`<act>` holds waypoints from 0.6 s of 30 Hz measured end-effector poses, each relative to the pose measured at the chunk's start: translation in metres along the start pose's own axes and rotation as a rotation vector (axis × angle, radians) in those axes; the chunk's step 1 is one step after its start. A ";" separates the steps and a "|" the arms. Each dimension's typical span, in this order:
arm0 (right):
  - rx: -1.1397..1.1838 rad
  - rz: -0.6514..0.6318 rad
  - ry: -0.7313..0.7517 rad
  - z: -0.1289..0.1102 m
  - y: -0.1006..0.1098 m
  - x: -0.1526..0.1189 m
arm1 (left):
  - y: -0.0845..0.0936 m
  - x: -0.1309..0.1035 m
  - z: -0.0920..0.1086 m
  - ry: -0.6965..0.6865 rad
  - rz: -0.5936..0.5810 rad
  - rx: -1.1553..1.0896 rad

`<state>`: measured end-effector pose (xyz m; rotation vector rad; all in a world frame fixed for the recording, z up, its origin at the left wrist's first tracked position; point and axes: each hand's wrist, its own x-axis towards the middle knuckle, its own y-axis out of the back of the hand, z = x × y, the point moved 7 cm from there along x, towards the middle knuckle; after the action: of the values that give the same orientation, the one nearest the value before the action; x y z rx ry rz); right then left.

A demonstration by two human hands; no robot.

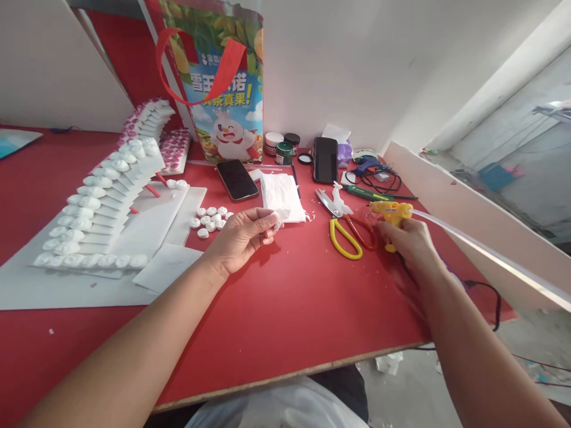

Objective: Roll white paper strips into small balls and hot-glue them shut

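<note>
Key relation: glue gun (392, 211) vs roll (277, 222). Gun sits toward the desk's (294, 297) right edge, roll is left of it, about level with it between near and far edges. Gun's long axis runs roughly left-right, nozzle pointing at the left edge, so to the roll's side; grip hangs toward the near edge. Clear glue stick (486, 245) trails from the gun's back end, out past the right edge. Scissors (345, 238) lie between the two, blades angled to the far edge, handles just beside the gun.

Right hand (408, 241) is the near one for the gun, wrapped round its grip; some fingers hidden, can't tell if the trigger is pressed or if the gun is off the desk. Left hand (247, 236) is narrow, thumb and fingertips pinching the roll just on the near side of the paper stack (282, 197). Can't tell if it touches the stack.

Looks: gun is bright yellow, stubby. Roll is small, white, soft-looking, loose flap on its far side, mostly covered by fingers. Similar finished-looking rolls (211, 222) cluster left of the left hand, and more line the fan piece (107, 208) toward the left edge
</note>
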<state>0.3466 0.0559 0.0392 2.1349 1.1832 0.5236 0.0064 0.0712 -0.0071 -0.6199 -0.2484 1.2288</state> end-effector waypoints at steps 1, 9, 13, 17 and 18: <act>0.083 0.012 -0.047 -0.002 0.003 -0.006 | 0.002 0.001 0.001 -0.010 0.023 -0.002; 0.638 -0.377 0.149 -0.086 -0.020 -0.072 | 0.022 0.006 0.012 -0.180 0.221 0.016; 0.609 -0.656 0.284 -0.111 -0.068 -0.098 | 0.028 0.008 0.016 -0.232 0.243 0.060; 0.566 -0.669 0.385 -0.108 -0.092 -0.103 | 0.032 0.009 0.018 -0.278 0.269 0.092; 0.568 -0.665 0.394 -0.105 -0.095 -0.103 | 0.032 0.009 0.018 -0.282 0.274 0.098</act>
<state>0.1723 0.0405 0.0453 1.9167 2.3705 0.3255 -0.0257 0.0914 -0.0121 -0.4022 -0.3448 1.5855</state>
